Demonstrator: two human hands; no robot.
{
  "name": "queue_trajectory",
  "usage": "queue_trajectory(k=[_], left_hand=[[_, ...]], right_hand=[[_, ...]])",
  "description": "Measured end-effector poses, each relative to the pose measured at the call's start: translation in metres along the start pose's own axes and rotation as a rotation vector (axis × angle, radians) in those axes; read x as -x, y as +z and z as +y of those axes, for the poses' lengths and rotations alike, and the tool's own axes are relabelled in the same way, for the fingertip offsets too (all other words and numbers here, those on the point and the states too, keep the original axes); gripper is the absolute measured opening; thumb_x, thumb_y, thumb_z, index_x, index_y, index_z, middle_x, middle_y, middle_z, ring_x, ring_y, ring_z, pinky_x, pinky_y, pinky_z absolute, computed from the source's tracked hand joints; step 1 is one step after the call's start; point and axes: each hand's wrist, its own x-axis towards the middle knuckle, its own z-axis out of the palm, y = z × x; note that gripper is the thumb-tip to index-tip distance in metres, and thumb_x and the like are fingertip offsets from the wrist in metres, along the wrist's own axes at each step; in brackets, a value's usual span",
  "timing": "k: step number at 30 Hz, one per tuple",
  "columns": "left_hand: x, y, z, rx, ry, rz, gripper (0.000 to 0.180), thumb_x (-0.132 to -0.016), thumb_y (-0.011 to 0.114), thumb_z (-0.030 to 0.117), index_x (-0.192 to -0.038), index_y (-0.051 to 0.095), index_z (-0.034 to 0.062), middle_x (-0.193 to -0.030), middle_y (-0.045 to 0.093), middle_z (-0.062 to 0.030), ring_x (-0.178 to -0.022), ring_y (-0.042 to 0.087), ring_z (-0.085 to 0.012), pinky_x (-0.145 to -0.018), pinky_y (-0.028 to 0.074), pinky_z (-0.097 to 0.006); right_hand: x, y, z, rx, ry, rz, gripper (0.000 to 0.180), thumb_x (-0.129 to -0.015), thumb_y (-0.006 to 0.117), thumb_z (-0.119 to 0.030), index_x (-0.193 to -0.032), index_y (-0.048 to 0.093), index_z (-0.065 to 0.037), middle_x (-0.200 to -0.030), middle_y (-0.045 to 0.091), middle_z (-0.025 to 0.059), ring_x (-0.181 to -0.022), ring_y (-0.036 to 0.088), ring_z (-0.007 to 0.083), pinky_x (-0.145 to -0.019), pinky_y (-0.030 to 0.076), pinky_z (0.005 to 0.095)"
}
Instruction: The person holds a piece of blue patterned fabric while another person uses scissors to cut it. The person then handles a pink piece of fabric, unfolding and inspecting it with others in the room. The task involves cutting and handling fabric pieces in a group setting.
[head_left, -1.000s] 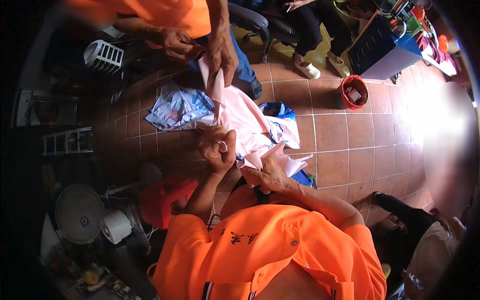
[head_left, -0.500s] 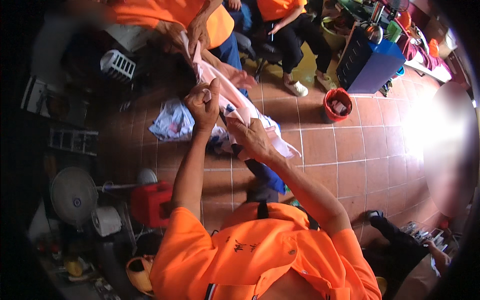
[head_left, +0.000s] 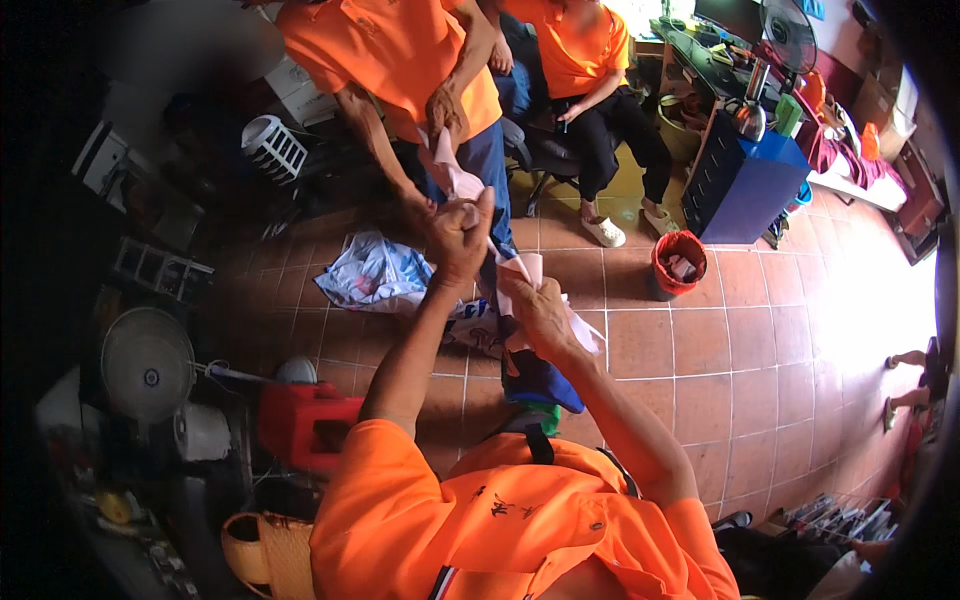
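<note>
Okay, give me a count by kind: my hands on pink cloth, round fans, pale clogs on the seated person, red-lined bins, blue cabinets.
Your hands on pink cloth: 2
Round fans: 2
Pale clogs: 2
Red-lined bin: 1
Blue cabinet: 1
Total: 8

The floor [head_left: 640, 345] was laid with reddish-brown square tiles parted by pale joints, washed out by glare toward the right and darker toward the left. A crumpled white-and-blue printed sheet [head_left: 370, 275] lay on it, left of the middle. Well apart to the right stood a bin [head_left: 668, 286] with a red liner, pale scraps inside. A blue drawer cabinet [head_left: 740, 180] stood just beyond it, and a pair of pale clogs [head_left: 604, 232], worn by a seated person, rested on the tiles nearby.
</note>
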Motion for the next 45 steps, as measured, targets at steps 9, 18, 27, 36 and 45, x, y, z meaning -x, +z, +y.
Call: queue_trajectory(k=[9,18,27,36,45], left_hand=[[0.031,0.003,0.019,-0.080,0.047,0.005,0.042,-0.085,0.061,0.014,-0.052,0.040,0.0006,-0.046,0.038,-0.0135,-0.039,0.040,-0.0201,-0.043,0.029,-0.035],[0.058,-0.023,0.012,0.006,-0.221,0.074,0.043,-0.083,0.062,0.012,-0.048,0.040,0.0006,-0.043,0.038,-0.0099,-0.038,0.038,-0.0163,-0.042,0.028,-0.035],[0.067,-0.051,0.011,-0.127,-0.286,0.090,0.049,-0.086,0.059,0.031,-0.052,0.049,-0.0019,-0.043,0.044,-0.0089,-0.042,0.043,-0.0161,-0.047,0.033,-0.033],[0.056,-0.070,0.019,-0.027,-0.444,0.238,0.047,-0.087,0.060,0.030,-0.057,0.056,-0.0060,-0.044,0.048,-0.0074,-0.048,0.045,-0.0067,-0.045,0.034,-0.030],[0.083,-0.067,0.025,-0.040,-0.223,0.217,0.045,-0.088,0.059,0.030,-0.060,0.059,-0.0049,-0.047,0.054,-0.0083,-0.047,0.050,-0.0076,-0.045,0.037,-0.029]], right_hand=[[0.024,-0.017,0.031,0.019,-0.068,-0.015,0.040,-0.082,0.058,-0.042,-0.075,0.056,-0.003,-0.058,0.038,-0.0032,-0.046,0.040,0.0081,-0.033,0.042,0.0267],[0.021,0.002,0.045,0.187,-0.038,0.043,0.040,-0.081,0.057,-0.042,-0.085,0.055,-0.002,-0.070,0.051,0.0042,-0.056,0.049,0.0136,-0.035,0.041,0.0266],[0.021,0.018,0.053,0.186,0.024,-0.065,0.040,-0.082,0.056,-0.043,-0.079,0.056,-0.003,-0.066,0.046,0.0013,-0.056,0.047,0.0114,-0.037,0.044,0.0293],[0.018,0.025,0.058,0.152,-0.102,-0.206,0.035,-0.085,0.054,-0.035,-0.078,0.055,-0.001,-0.065,0.047,0.0007,-0.057,0.045,0.0108,-0.045,0.041,0.0267],[0.027,0.008,0.079,0.272,-0.178,-0.238,0.027,-0.089,0.054,-0.029,-0.086,0.058,-0.002,-0.065,0.050,-0.0015,-0.056,0.044,0.0072,-0.046,0.037,0.0244]])
